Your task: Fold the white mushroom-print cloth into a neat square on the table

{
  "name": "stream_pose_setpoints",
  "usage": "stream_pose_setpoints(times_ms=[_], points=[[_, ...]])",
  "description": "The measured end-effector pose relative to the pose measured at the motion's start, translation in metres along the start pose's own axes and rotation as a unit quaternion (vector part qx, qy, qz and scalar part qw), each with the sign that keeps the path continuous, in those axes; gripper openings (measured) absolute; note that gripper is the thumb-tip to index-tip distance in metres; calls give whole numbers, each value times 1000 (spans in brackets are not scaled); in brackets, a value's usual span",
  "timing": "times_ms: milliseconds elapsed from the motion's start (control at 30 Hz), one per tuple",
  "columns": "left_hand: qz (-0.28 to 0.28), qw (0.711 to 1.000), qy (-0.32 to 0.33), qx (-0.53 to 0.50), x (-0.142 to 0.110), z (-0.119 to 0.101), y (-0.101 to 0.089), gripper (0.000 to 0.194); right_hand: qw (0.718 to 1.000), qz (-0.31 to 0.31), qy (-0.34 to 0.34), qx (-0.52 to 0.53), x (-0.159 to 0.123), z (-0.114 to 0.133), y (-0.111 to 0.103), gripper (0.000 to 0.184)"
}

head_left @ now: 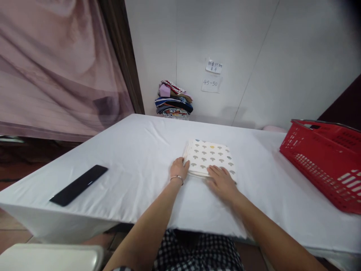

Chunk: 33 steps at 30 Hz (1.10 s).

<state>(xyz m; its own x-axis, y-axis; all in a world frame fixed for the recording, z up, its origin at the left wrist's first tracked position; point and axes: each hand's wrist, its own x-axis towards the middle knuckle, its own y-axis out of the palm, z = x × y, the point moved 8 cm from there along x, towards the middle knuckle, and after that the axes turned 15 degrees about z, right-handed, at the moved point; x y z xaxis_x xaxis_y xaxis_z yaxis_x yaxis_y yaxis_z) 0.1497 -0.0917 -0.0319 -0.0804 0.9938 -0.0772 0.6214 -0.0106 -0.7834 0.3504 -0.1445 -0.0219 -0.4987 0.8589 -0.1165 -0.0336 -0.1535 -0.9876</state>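
Note:
A folded cream cloth (210, 156) with a small grey tree print lies in the middle of the white-covered table (135, 150). My left hand (178, 168), with a thin bracelet on the wrist, touches the cloth's near left corner, its fingers curled at the edge. My right hand (222, 180) lies flat on the cloth's near edge with the fingers stretched out. Neither hand lifts the cloth.
A long black flat object (79, 184) lies at the table's left. A red plastic basket (324, 162) stands at the right edge. A stack of folded fabrics (173, 99) sits by the wall behind the table. A pink curtain hangs at the left.

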Motion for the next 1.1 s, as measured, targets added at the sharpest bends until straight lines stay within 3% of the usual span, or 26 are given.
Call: stream_pose_setpoints(times_ms=[167,333,433,567,767,933,1100], points=[[-2,999,23,-26,-1,3,3,33,994,-5,103,23,-29,-52,5,52],[-21,999,24,-5,-2,0,0,39,991,9,126,37,-31,-54,3,50],[-32,999,10,16,-2,1,0,47,994,5,96,42,-14,-40,-13,45],[-8,1000,21,-3,3,3,4,53,999,19,23,35,31,-15,-31,41],[6,998,23,-53,8,12,3,54,996,65,56,29,98,-19,-19,49],[9,998,19,-64,11,12,1,51,994,88,62,35,107,-30,-3,55],[13,999,11,-52,15,10,3,49,993,98,44,47,115,-39,-11,55]])
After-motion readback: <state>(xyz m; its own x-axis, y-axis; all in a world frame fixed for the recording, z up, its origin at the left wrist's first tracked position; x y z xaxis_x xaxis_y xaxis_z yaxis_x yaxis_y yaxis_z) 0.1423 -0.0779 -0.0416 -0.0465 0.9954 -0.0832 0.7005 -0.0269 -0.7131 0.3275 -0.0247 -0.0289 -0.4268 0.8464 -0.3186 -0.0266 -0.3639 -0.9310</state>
